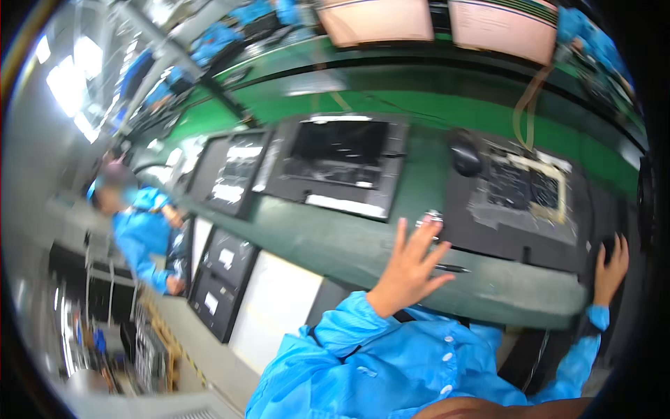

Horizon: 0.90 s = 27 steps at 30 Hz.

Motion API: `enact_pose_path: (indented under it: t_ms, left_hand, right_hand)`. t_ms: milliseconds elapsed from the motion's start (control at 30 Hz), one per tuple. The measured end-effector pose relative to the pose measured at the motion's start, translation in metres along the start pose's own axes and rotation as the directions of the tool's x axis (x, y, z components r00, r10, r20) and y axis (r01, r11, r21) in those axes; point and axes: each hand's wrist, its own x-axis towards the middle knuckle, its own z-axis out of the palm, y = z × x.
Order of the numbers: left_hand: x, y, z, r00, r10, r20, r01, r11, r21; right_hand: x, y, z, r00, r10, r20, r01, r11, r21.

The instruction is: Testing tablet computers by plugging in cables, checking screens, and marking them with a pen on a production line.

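Note:
My left hand is spread above the front part of the green bench mat, fingers apart. Its fingertips reach a small shiny silvery thing, too blurred to name; whether they touch it I cannot tell. Beside the thumb lies a black pen. At the far right, my right hand rests on a dark surface, thumb apart from the stretched fingers. Something dark shows between them, too dim to make out. Between my hands lies a black board bearing a taped dark panel; a black computer mouse sits at its far left corner.
Left of centre, another black board holds a dark screen-like panel. Black trays and a white sheet lie at the bench's left end, near a co-worker in blue. Two monitors stand at the back.

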Motion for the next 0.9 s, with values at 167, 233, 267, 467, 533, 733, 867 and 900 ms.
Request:
enact_pose_path:
  t_ms: [167,233,267,467,533,733,867,900]
  left_hand:
    - [0.001,0.003,0.002,0.999,-0.021,0.040,0.021,1.000,0.000]
    - [0.003,0.006,0.000,0.999,-0.033,0.034,0.032,0.999,0.015]
    - [0.005,0.007,0.000,0.999,-0.037,0.037,0.036,0.999,0.024]
    - [0.008,0.012,-0.001,0.998,-0.054,0.046,0.051,0.996,0.067]
    - [0.007,0.011,0.001,0.998,-0.034,0.045,0.031,0.997,0.077]
    - [0.006,0.011,0.002,0.999,-0.032,0.037,0.028,0.992,0.125]
    - [0.008,0.011,0.002,0.999,-0.018,0.030,0.015,0.995,0.101]
    - [0.008,0.010,0.002,1.000,-0.019,0.022,0.017,0.996,0.084]
  right_hand:
    - [-0.015,0.020,0.021,0.997,0.068,0.038,-0.069,0.998,0.004]
    - [-0.017,0.005,0.009,0.990,0.128,0.067,-0.131,0.990,0.046]
    - [-0.016,-0.004,0.001,0.986,0.150,0.078,-0.154,0.987,0.047]
    - [0.003,-0.047,-0.026,0.967,0.250,0.043,-0.252,0.965,0.077]
    - [0.008,-0.052,-0.029,0.970,0.242,0.034,-0.244,0.966,0.083]
    - [0.011,-0.055,-0.031,0.974,0.224,0.023,-0.225,0.969,0.105]
    - [0.007,-0.050,-0.028,0.975,0.223,-0.002,-0.222,0.971,0.091]
    - [0.005,-0.048,-0.025,0.976,0.215,-0.017,-0.213,0.973,0.092]
